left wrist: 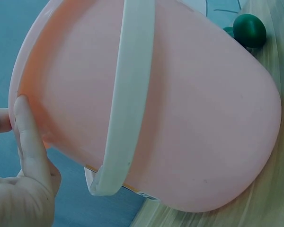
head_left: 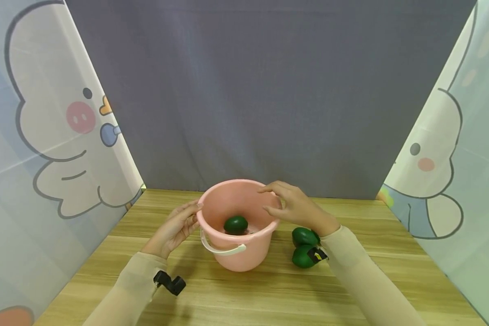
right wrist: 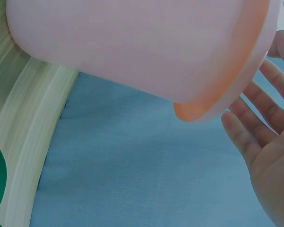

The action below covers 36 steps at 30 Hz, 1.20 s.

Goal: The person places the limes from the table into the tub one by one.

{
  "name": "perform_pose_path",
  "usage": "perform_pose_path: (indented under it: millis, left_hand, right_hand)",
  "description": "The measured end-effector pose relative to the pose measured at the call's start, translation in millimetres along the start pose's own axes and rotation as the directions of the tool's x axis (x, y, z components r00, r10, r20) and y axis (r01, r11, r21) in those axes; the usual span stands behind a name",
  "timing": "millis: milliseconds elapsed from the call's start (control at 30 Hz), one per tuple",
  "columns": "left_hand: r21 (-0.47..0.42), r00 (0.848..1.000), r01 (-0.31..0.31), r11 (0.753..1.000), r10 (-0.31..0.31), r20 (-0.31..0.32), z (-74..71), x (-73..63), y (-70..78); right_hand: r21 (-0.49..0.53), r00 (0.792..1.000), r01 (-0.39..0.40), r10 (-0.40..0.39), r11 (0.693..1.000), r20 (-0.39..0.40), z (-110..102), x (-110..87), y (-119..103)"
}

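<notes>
A pink bucket [head_left: 244, 259] with a white handle [head_left: 224, 250] stands upright on the wooden table. Inside, on its bottom, lies a smooth dark green egg-shaped thing [head_left: 236, 225]. My left hand [head_left: 175, 227] pinches the bucket's left rim, its thumb at the rim's edge and a finger against the outer wall [left wrist: 194, 109]. At the right rim, my right hand [head_left: 295, 206] is spread over the bucket's mouth with bent, parted fingers and holds nothing. Whether it touches the rim [right wrist: 246, 80] I cannot tell.
Two more green egg-shaped things, a rear one [head_left: 303, 237] and a front one [head_left: 304, 256], lie right of the bucket, partly behind my right wrist. A grey cloth [head_left: 244, 99] hangs behind the table [head_left: 228, 294]. Cartoon-printed curtains [head_left: 57, 149] flank both sides.
</notes>
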<state>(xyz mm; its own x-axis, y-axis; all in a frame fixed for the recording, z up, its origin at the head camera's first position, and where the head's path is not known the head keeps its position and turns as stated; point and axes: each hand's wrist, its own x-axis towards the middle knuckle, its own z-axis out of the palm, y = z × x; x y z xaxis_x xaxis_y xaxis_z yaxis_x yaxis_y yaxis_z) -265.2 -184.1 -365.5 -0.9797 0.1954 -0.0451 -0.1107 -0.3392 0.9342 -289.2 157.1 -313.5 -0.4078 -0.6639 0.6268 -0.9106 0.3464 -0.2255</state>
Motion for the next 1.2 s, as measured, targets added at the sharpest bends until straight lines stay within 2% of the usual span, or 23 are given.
perform_pose_path:
  millis: [167, 467, 900, 1200]
  left_hand:
    - [-0.006, 1.000, 0.001, 1.000, -0.001, 0.004, 0.0, -0.2, 0.2]
    - [-0.007, 1.000, 0.009, 1.000, -0.009, 0.001, -0.1, -0.7, 0.2]
    - [-0.014, 1.000, 0.010, 1.000, -0.010, 0.012, 0.3, -0.5, 0.3]
    - [-0.017, 1.000, 0.009, 1.000, -0.009, 0.010, 0.1, -1.0, 0.7]
  right_hand:
    - [0.018, 1.000, -0.006, 0.006, 1.000, -0.011, -2, -3.6, 0]
    - [0.001, 0.999, 0.029, -0.029, 1.000, -0.024, -6, -9.7, 2]
    - [-0.037, 0.998, 0.034, -0.036, 0.999, -0.050, -19, -26.0, 1]
    - [-0.061, 0.999, -0.005, 0.002, 0.998, -0.037, -26, -35.0, 2]
